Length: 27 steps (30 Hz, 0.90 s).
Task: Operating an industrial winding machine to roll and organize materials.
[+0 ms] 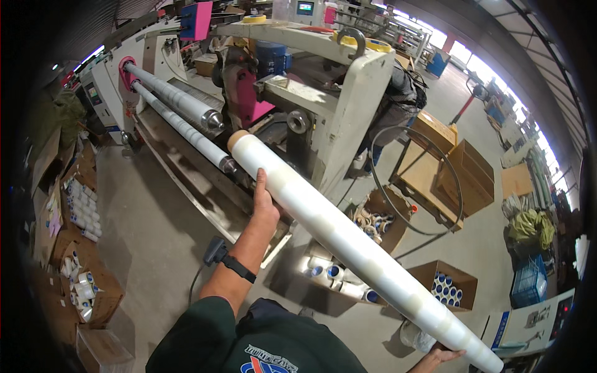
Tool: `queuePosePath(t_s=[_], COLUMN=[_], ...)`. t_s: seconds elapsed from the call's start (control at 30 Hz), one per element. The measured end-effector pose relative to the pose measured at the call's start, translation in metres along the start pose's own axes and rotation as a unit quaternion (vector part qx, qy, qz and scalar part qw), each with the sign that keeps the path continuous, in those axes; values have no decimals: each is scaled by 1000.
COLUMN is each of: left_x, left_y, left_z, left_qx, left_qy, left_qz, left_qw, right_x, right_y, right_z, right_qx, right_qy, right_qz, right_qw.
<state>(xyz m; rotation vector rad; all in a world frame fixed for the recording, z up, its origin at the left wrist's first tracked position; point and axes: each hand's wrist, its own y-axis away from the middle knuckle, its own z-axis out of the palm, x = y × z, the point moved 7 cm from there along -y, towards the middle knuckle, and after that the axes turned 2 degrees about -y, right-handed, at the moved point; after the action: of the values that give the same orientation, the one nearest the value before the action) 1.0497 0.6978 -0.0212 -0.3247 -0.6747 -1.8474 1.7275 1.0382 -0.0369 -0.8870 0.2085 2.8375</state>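
A long white roll of film or tape with a brown cardboard core slants from the picture's middle to the lower right. My left hand grips its upper part from the left side, fingers partly hidden beneath it. Near the lower end, my right hand holds the roll from below. The core end points toward the metal tip of the upper of two machine shafts, with a small gap seen between them. Below it runs the second shaft. Both shafts look wrapped in white material.
A white machine frame rises beyond the roll. Boxes of tape rolls stand on the floor beneath and right. Further cartons of rolls lie left. A black hose loop hangs by a cart. Another person stands behind the frame.
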Motion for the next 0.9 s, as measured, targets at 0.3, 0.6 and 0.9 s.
queuePosePath(t_s=[0.3, 0.6, 0.9], left_x=[97, 266, 167], left_y=[-126, -261, -189], left_z=[-24, -53, -52], left_qx=[67, 48, 52], left_qy=[-39, -50, 53], left_qz=[114, 147, -17], left_qw=[990, 987, 997], right_x=[170, 299, 439], right_y=[11, 157, 494], right_z=[106, 242, 340], right_qx=[-59, -227, -624], right_qy=[-52, -16, 299], right_qz=[125, 192, 507], right_qw=[989, 955, 515])
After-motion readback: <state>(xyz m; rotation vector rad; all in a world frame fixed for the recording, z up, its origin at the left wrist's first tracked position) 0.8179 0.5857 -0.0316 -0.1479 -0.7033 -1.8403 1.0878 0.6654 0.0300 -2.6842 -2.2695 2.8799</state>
